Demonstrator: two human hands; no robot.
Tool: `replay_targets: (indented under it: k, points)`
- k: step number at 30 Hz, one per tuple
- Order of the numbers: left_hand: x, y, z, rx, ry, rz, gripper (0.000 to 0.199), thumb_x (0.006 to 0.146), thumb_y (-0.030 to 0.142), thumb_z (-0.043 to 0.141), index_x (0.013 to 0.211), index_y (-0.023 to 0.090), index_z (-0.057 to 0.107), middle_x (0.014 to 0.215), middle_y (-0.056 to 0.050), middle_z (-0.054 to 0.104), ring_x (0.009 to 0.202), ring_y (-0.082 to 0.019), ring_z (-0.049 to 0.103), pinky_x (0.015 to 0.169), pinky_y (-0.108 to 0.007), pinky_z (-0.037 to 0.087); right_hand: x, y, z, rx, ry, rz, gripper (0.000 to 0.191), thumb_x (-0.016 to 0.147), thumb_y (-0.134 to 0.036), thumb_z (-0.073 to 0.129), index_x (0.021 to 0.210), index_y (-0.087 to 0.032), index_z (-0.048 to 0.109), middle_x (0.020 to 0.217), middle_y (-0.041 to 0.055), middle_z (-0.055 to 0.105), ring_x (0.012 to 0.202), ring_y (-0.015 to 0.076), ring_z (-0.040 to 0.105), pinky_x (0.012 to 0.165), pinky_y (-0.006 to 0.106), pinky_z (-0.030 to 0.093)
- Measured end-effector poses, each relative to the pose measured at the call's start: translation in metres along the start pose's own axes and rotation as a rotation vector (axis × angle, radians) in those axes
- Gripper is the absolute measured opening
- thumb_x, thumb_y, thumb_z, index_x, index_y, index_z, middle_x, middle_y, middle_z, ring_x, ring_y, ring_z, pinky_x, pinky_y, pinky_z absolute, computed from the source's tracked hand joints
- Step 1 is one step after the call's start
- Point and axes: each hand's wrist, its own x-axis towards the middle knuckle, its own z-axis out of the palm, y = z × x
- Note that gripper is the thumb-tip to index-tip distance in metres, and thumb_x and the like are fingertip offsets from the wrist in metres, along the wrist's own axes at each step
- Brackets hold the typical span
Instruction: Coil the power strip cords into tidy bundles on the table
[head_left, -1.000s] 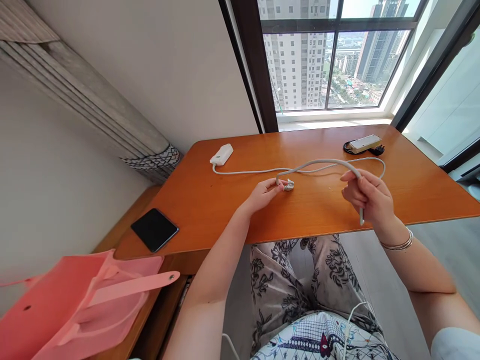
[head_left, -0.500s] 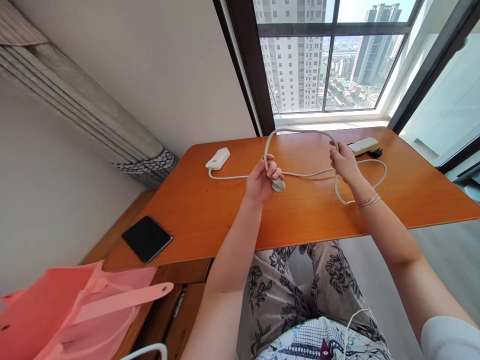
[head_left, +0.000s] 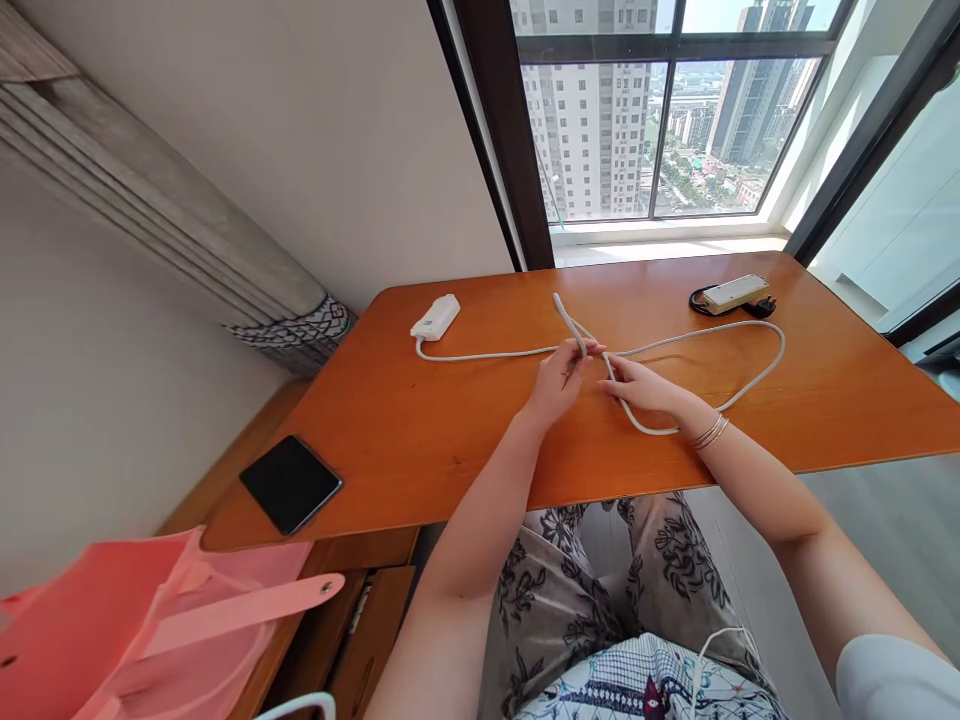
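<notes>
A white power cord [head_left: 487,355] runs across the wooden table from a small white box [head_left: 436,318], which looks like an extension socket. Over the table's middle, my left hand [head_left: 561,380] is closed on the cord, and a short bend of it sticks up past the fingertips. Close beside it, my right hand [head_left: 641,387] grips another stretch of the same cord between thumb and fingers. From there the cord drops in a wide loop to the right, partly under my right wrist. The cord's plug is hidden from sight.
A beige block with a coiled black cord and plug [head_left: 735,294] lies at the back right of the table [head_left: 405,440]. A black tablet [head_left: 291,484] rests at the front left. Beside the table's left edge hangs a pink bag [head_left: 135,620]. A window stands behind.
Both hands have come together and lowered toward the tabletop. The raised arch of cord between them has folded into a narrow bend, and the loop at right has widened.
</notes>
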Motion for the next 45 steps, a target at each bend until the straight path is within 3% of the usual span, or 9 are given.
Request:
replay_targets:
  k: [4, 7, 11, 23, 25, 31, 35, 40, 45]
  points:
    - [-0.006, 0.005, 0.008, 0.298, -0.196, 0.117, 0.026, 0.102, 0.034, 0.048, 0.112, 0.019, 0.068, 0.112, -0.011, 0.077, 0.107, -0.022, 0.072, 0.095, -0.037, 0.055, -0.005, 0.000, 0.007, -0.095, -0.241, -0.014, 0.032, 0.079, -0.042, 0.077, 0.082, -0.020, 0.054, 0.066, -0.0061, 0.050, 0.062, 0.0122, 0.046, 0.058, 0.028, 0.039]
    - [-0.006, 0.006, 0.009, 0.425, -0.262, 0.169, 0.028, 0.102, 0.029, 0.045, 0.112, 0.019, 0.069, 0.115, -0.012, 0.077, 0.109, -0.024, 0.072, 0.097, -0.039, 0.054, -0.004, 0.002, 0.008, -0.112, -0.262, -0.015, 0.036, 0.075, -0.043, 0.077, 0.071, -0.021, 0.050, 0.068, -0.0041, 0.052, 0.067, 0.0131, 0.047, 0.063, 0.029, 0.042]
    - [-0.005, 0.003, 0.010, 0.535, -0.342, 0.069, 0.033, 0.101, 0.024, 0.042, 0.123, 0.017, 0.066, 0.110, -0.011, 0.077, 0.099, -0.023, 0.073, 0.088, -0.035, 0.056, -0.003, -0.003, 0.003, -0.031, -0.181, 0.024, 0.032, 0.072, -0.041, 0.077, 0.083, -0.019, 0.056, 0.078, -0.0023, 0.058, 0.075, 0.0155, 0.052, 0.072, 0.032, 0.046]
    - [-0.005, 0.014, 0.008, 0.499, -0.395, -0.233, 0.028, 0.102, 0.027, 0.036, 0.118, 0.019, 0.059, 0.092, -0.006, 0.075, 0.085, -0.020, 0.072, 0.081, -0.032, 0.054, -0.037, -0.045, -0.054, -0.282, -0.545, 0.181, 0.050, 0.068, -0.039, 0.083, 0.110, -0.015, 0.068, 0.088, 0.0023, 0.074, 0.079, 0.0193, 0.066, 0.073, 0.030, 0.049]
    - [-0.005, 0.011, 0.005, 0.396, -0.367, -0.284, 0.027, 0.102, 0.029, 0.037, 0.117, 0.020, 0.058, 0.089, -0.004, 0.074, 0.082, -0.019, 0.072, 0.080, -0.032, 0.054, -0.040, -0.045, -0.063, -0.250, -0.471, 0.157, 0.046, 0.073, -0.040, 0.079, 0.111, -0.016, 0.068, 0.087, 0.0012, 0.072, 0.077, 0.0174, 0.064, 0.071, 0.029, 0.048]
    - [-0.006, 0.006, 0.008, -0.059, -0.307, -0.296, 0.025, 0.097, 0.044, 0.052, 0.098, 0.020, 0.061, 0.091, -0.005, 0.071, 0.088, -0.018, 0.067, 0.087, -0.034, 0.053, -0.033, -0.040, -0.055, -0.397, 0.077, -0.092, 0.035, 0.093, -0.049, 0.061, 0.076, -0.019, 0.065, 0.060, -0.0036, 0.049, 0.059, 0.0121, 0.040, 0.056, 0.027, 0.031]
    - [-0.005, 0.010, 0.013, -0.311, -0.315, -0.435, 0.023, 0.089, 0.043, 0.061, 0.089, 0.020, 0.059, 0.077, -0.001, 0.060, 0.073, -0.014, 0.058, 0.074, -0.030, 0.050, -0.031, -0.042, -0.046, -0.441, 0.087, -0.245, 0.031, 0.092, -0.044, 0.064, 0.075, -0.019, 0.068, 0.069, 0.0008, 0.057, 0.066, 0.0143, 0.047, 0.062, 0.028, 0.035]
    - [-0.006, 0.027, 0.010, -0.621, -0.467, -0.679, 0.019, 0.079, 0.034, 0.065, 0.087, 0.019, 0.058, 0.061, 0.005, 0.041, 0.053, -0.009, 0.036, 0.049, -0.021, 0.030, -0.032, -0.040, -0.047, -0.465, 0.097, -0.366, 0.010, 0.083, -0.021, 0.062, 0.082, -0.020, 0.072, 0.080, 0.0042, 0.063, 0.071, 0.0163, 0.056, 0.067, 0.029, 0.044]
    - [-0.010, 0.042, 0.005, -0.817, -0.796, -0.862, 0.032, 0.080, 0.045, 0.071, 0.085, 0.020, 0.052, 0.060, 0.006, 0.038, 0.046, -0.006, 0.027, 0.043, -0.019, 0.022, -0.031, -0.038, -0.040, -0.334, 0.081, -0.462, 0.052, 0.074, -0.012, 0.059, 0.124, -0.022, 0.070, 0.129, 0.0114, 0.065, 0.114, 0.0253, 0.064, 0.091, 0.036, 0.053]
